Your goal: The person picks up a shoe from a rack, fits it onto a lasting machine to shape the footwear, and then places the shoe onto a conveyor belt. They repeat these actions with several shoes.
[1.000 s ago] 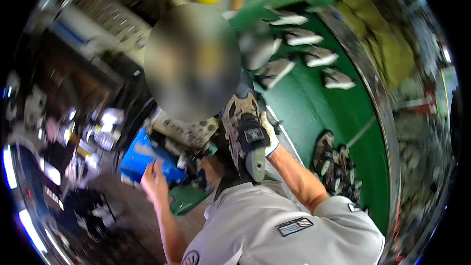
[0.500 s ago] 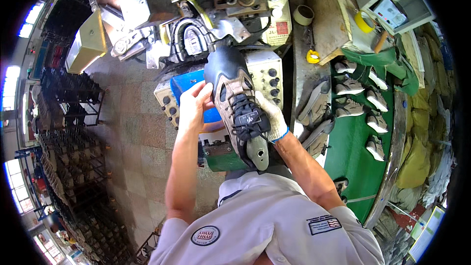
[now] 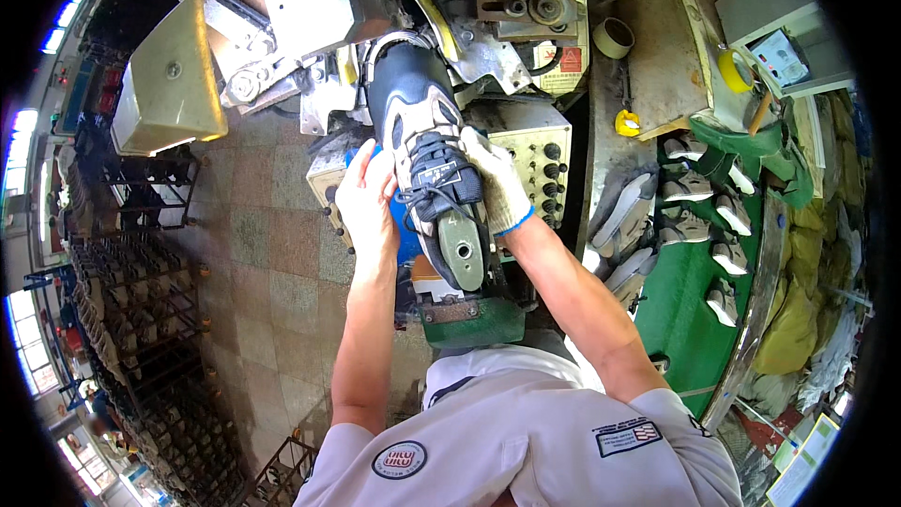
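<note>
A grey-and-black shoe upper (image 3: 427, 127) is stretched over a green shoe last (image 3: 463, 246), with laces tied on top. Its dark toe sits inside the curved metal clamp of a shoe-making machine (image 3: 404, 40), and the heel end points toward me. My bare left hand (image 3: 368, 192) holds the shoe's left side, its fingers partly hidden beside the upper. On the right side, my right hand (image 3: 496, 183), in a white knit glove with a blue cuff, grips the shoe near the laces. Below the heel is a green machine part (image 3: 472, 322).
Control panels with black knobs (image 3: 540, 164) flank the shoe. Several shoes (image 3: 687, 185) lie on a green conveyor (image 3: 676, 319) to the right. A tape roll (image 3: 613, 38) rests on the bench. Shoe racks (image 3: 141, 300) line the left side, beyond the tiled floor (image 3: 272, 291).
Both hands have moved the shoe forward and slightly left, so its toe has gone from just in front of the clamp into it. The head view has shifted a little.
</note>
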The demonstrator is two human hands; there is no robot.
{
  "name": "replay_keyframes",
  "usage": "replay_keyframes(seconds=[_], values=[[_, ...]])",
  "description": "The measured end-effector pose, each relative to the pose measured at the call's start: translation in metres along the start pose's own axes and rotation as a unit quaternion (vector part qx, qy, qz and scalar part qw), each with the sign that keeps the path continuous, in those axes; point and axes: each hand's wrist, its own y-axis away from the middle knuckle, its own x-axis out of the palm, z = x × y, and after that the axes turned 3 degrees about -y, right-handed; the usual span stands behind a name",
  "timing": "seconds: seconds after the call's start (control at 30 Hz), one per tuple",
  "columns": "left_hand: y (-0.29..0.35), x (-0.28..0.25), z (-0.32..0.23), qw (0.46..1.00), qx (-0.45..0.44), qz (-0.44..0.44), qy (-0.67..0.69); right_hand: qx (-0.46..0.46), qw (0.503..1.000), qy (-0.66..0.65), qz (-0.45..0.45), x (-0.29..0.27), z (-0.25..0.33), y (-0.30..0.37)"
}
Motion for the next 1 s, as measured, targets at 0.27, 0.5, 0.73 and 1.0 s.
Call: replay_keyframes(seconds=[0.27,0.5,0.73,1.0], values=[[-0.012,0.004,0.044,0.977,-0.177,0.057,0.107,-0.027,0.998,0.052,-0.008,-0.007,-0.015,-0.033],[-0.033,-0.012,0.054,0.977,-0.15,0.122,0.088,-0.052,0.998,0.007,-0.039,-0.007,-0.034,-0.039],[-0.043,-0.02,0.047,0.985,-0.116,0.119,-0.041,-0.07,0.996,-0.055,-0.027,-0.005,-0.05,-0.041],[-0.044,-0.016,0.049,0.987,-0.088,0.106,-0.082,-0.074,0.995,-0.04,-0.046,-0.003,-0.048,-0.043]])
